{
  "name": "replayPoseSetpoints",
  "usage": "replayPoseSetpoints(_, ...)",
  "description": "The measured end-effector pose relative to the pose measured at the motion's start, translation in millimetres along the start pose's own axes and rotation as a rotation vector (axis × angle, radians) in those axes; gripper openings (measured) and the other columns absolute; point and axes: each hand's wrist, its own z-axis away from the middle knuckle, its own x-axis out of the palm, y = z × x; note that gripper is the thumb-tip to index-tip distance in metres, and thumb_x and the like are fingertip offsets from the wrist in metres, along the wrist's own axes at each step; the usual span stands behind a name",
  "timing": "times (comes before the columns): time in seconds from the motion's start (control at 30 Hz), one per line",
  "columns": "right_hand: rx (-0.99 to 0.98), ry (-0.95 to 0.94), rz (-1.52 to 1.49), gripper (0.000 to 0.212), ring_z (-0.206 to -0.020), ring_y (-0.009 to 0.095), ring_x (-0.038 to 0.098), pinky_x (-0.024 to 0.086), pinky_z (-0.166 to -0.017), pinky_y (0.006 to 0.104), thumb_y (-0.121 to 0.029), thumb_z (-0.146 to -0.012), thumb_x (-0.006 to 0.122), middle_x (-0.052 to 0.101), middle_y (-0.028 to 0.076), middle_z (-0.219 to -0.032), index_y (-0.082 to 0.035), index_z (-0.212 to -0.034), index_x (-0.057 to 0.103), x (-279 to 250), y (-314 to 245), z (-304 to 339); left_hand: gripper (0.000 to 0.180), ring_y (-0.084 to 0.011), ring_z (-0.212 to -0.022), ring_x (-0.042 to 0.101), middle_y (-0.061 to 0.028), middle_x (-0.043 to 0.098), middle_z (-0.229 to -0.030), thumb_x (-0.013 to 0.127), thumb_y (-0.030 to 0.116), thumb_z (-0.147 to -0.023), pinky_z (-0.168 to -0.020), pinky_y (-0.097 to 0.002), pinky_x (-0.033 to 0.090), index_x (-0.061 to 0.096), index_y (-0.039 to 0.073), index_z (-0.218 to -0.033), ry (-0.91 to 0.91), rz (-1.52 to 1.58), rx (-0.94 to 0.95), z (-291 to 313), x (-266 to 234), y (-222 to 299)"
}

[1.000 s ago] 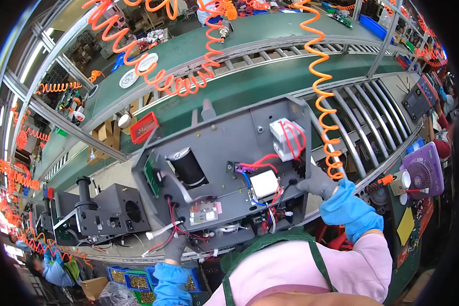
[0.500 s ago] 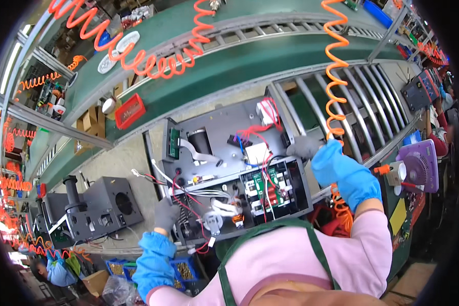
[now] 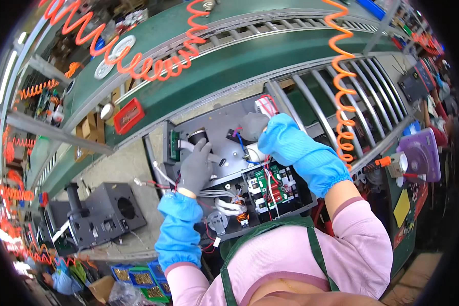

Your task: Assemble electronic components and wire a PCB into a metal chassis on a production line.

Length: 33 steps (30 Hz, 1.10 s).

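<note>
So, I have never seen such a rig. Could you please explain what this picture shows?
This is no robot but a person whose grey-gloved left hand and right hand come out of blue sleeves. A fisheye camera on the head looks down, so edges curve. On the pale worktop lies an open dark grey housing with a green circuit board; another grey housing stands at left. The left hand covers part of the ribbon cable near a black cylinder; the right is close to a white block. I cannot tell whether either holds something.
</note>
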Motion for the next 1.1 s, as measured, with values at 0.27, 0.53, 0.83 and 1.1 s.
replayPoseSetpoints(0.27, -0.268, 0.47, -0.387, 0.046, -0.105, 0.032, 0.062, 0.05, -0.088, 0.0445, -0.015, -0.076, 0.059, 0.064, 0.016, -0.115, -0.012, -0.122, 0.059, 34, 29, 86, 0.035, -0.0078, -0.053, 0.051, -0.0007, 0.059, -0.075, 0.059, 0.043, -0.091, -0.044, -0.0202, 0.038, 0.061, 0.01, -0.102, -0.302, 1.06, -0.693, -62, 69, 49)
replayPoseSetpoints(0.53, -0.318, 1.244, -0.498, 0.021, -0.088, 0.03, 0.064, 0.052, -0.073, 0.0419, -0.019, -0.079, 0.063, 0.066, 0.011, -0.098, -0.01, -0.097, 0.068, 26, 162, 296, 0.023, -0.0091, -0.053, 0.046, -0.0004, 0.054, -0.068, 0.059, 0.03, -0.09, -0.044, -0.0238, 0.033, 0.057, 0.008, -0.087, -0.252, 0.73, -0.526, -53, 87, 49)
replayPoseSetpoints(0.83, 1.535, 0.471, -0.301, 0.046, -0.095, 0.038, 0.065, 0.05, -0.08, 0.049, -0.023, -0.089, 0.047, 0.067, 0.017, -0.102, -0.015, -0.135, 0.042, 123, 486, 474, 0.045, -0.032, -0.116, 0.051, -0.0139, 0.051, -0.13, 0.052, 0.034, -0.093, -0.092, -0.056, 0.044, 0.051, 0.008, -0.128, -0.282, 0.596, -0.714, -37, 76, 23)
replayPoseSetpoints(1.1, 1.665, 0.535, -0.38, 0.046, -0.097, 0.036, 0.065, 0.049, -0.084, 0.0502, -0.022, -0.094, 0.043, 0.066, 0.019, -0.106, -0.018, -0.139, 0.039, 211, 649, 528, 0.041, -0.0301, -0.108, 0.056, -0.0135, 0.055, -0.125, 0.052, 0.029, -0.093, -0.087, -0.0516, 0.048, 0.051, 0.007, -0.127, -0.308, 0.301, -0.49, -52, 105, 18)
